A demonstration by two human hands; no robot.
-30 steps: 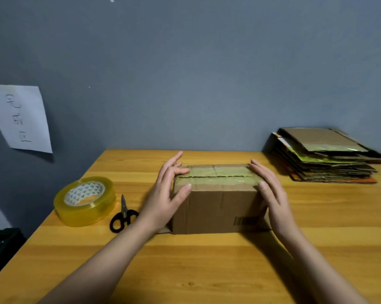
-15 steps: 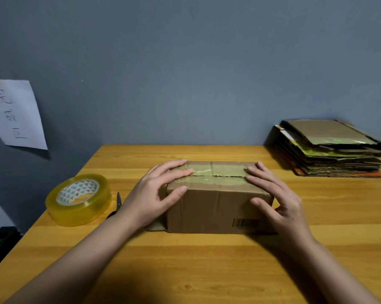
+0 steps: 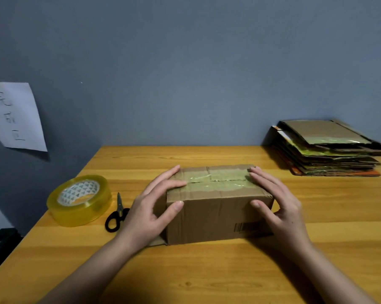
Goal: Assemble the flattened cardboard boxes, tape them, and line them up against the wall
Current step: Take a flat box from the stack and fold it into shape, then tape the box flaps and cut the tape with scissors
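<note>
Two bare forearms, left hand (image 3: 150, 207), right hand (image 3: 279, 207), no sleeves

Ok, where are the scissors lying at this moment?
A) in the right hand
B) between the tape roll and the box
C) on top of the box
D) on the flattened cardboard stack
B: the scissors lie flat on the table between the tape roll and the box.
</note>
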